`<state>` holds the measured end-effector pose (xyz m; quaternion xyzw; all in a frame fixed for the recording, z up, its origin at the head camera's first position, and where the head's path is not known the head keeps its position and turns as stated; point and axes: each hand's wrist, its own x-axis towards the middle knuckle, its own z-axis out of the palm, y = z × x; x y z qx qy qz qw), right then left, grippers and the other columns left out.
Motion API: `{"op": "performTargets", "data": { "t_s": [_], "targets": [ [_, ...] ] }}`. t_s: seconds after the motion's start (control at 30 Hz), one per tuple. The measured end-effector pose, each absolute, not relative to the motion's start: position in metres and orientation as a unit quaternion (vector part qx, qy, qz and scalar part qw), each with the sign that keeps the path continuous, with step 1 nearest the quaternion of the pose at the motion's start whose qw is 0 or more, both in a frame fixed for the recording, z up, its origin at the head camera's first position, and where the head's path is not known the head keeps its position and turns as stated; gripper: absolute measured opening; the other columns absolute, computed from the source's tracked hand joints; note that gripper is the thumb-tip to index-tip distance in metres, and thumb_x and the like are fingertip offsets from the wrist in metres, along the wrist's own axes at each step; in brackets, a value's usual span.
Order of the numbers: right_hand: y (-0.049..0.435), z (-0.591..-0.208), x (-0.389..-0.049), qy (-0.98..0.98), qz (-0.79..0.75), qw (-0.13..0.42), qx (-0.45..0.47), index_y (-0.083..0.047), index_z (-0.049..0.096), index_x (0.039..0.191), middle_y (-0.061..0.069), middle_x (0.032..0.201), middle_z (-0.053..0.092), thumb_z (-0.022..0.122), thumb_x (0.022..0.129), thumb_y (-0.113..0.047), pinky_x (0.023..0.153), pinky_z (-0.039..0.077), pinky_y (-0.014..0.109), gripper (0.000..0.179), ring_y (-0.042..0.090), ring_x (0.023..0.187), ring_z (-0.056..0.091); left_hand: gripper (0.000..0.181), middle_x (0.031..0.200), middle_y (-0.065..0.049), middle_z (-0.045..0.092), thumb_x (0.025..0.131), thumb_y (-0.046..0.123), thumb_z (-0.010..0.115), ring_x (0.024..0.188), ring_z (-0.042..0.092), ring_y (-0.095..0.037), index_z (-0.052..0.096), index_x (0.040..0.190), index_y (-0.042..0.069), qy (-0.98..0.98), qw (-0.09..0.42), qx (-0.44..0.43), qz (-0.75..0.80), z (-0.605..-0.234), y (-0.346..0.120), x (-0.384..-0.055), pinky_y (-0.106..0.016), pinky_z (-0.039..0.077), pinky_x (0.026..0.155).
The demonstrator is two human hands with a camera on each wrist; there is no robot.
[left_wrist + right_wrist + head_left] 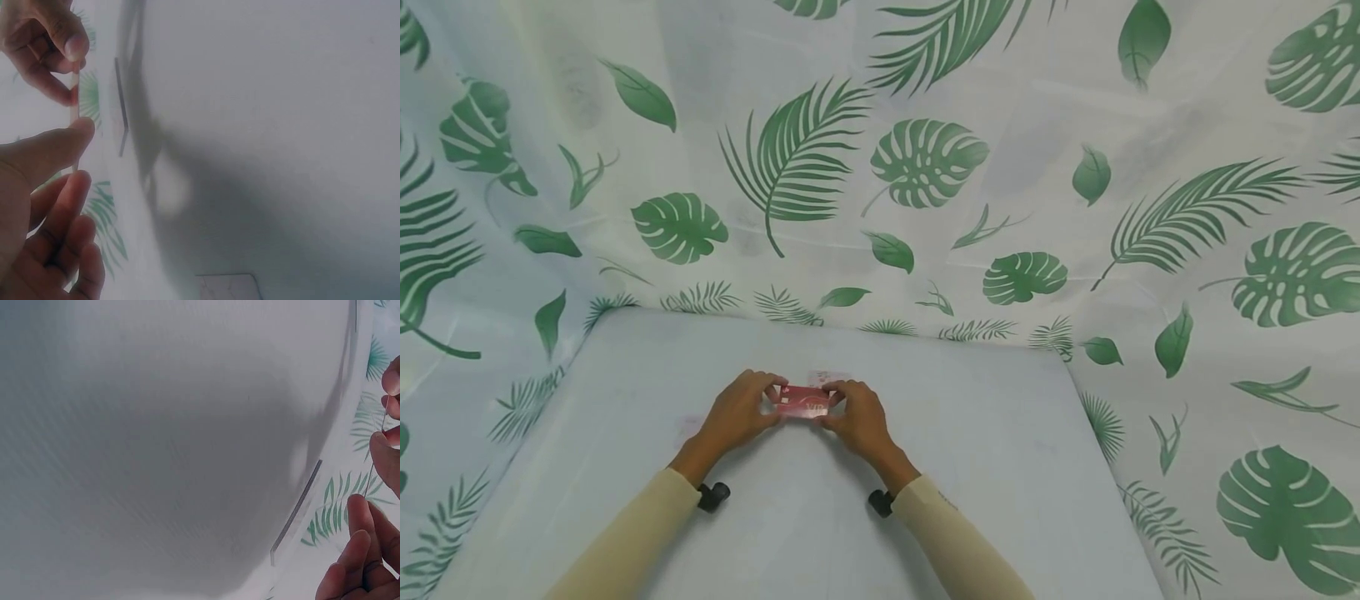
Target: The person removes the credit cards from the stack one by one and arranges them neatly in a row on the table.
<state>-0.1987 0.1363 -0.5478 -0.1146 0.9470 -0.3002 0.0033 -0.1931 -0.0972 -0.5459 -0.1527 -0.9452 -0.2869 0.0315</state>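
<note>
A thin red-and-pink plastic card [803, 402] is held up above the white table, with a small pale square near its left end. My left hand [742, 410] pinches the left end between thumb and fingers. The right hand [859, 419] pinches the opposite end the same way. Seen nearly edge-on in the left wrist view, the card [75, 100] spans the gap between both hands. Only its thin edge shows in the right wrist view, beside the right thumb [382, 453].
Just behind the held card, a pale pinkish card [830, 377] lies on the white table [1000, 467]. Another faint card [691, 426] lies left, partly behind the left wrist. Leaf-printed sheeting [820, 275] surrounds the table's back and sides. Each wrist carries a black camera [713, 497].
</note>
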Motion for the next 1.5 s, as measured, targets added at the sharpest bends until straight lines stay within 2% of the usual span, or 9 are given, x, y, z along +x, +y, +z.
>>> {"op": "performTargets", "data": {
  "t_s": [0.17,0.6,0.8,1.07,1.5],
  "targets": [
    [0.133,-0.55,-0.194,0.945,-0.305,0.006,-0.12,-0.019,0.074,0.131,-0.004,0.098,0.072,0.093,0.082,-0.024,0.078,0.044,0.029,0.053,0.011,0.087,0.054,0.054,0.094,0.001,0.069,0.082,0.017,0.091,0.094,0.057,-0.018,0.071,0.131,0.011,-0.945,0.035,-0.151,-0.287,-0.547,-0.102,-0.186,-0.041,0.056,0.086],
    [0.124,-0.558,-0.181,0.94,-0.316,0.018,-0.129,-0.019,0.076,0.128,-0.004,0.097,0.072,0.095,0.08,-0.028,0.075,0.042,0.025,0.052,0.009,0.083,0.052,0.056,0.09,0.001,0.067,0.077,0.015,0.095,0.088,0.052,-0.015,0.072,0.128,0.008,-0.946,0.042,-0.149,-0.287,-0.554,-0.113,-0.172,-0.037,0.051,0.081],
    [0.119,-0.56,-0.176,0.939,-0.313,0.023,-0.143,-0.019,0.076,0.127,-0.006,0.098,0.074,0.095,0.08,-0.03,0.078,0.043,0.025,0.052,0.008,0.086,0.054,0.055,0.091,0.004,0.065,0.077,0.019,0.096,0.085,0.05,-0.012,0.073,0.126,0.008,-0.945,0.041,-0.146,-0.289,-0.56,-0.121,-0.164,-0.034,0.048,0.077],
    [0.111,-0.561,-0.171,0.938,-0.309,0.025,-0.157,-0.018,0.076,0.128,-0.005,0.097,0.076,0.094,0.082,-0.027,0.086,0.047,0.027,0.05,0.014,0.093,0.061,0.058,0.093,0.004,0.063,0.077,0.023,0.097,0.086,0.05,-0.014,0.072,0.128,0.009,-0.95,0.038,-0.135,-0.278,-0.564,-0.129,-0.158,-0.033,0.046,0.076],
    [0.096,-0.566,-0.168,0.942,-0.296,0.046,-0.151,-0.018,0.076,0.128,-0.007,0.092,0.072,0.092,0.084,-0.025,0.088,0.05,0.029,0.048,0.009,0.091,0.057,0.059,0.093,0.002,0.063,0.076,0.021,0.097,0.089,0.049,-0.016,0.073,0.128,0.009,-0.956,0.015,-0.117,-0.269,-0.565,-0.14,-0.154,-0.034,0.046,0.077]
  ]
}}
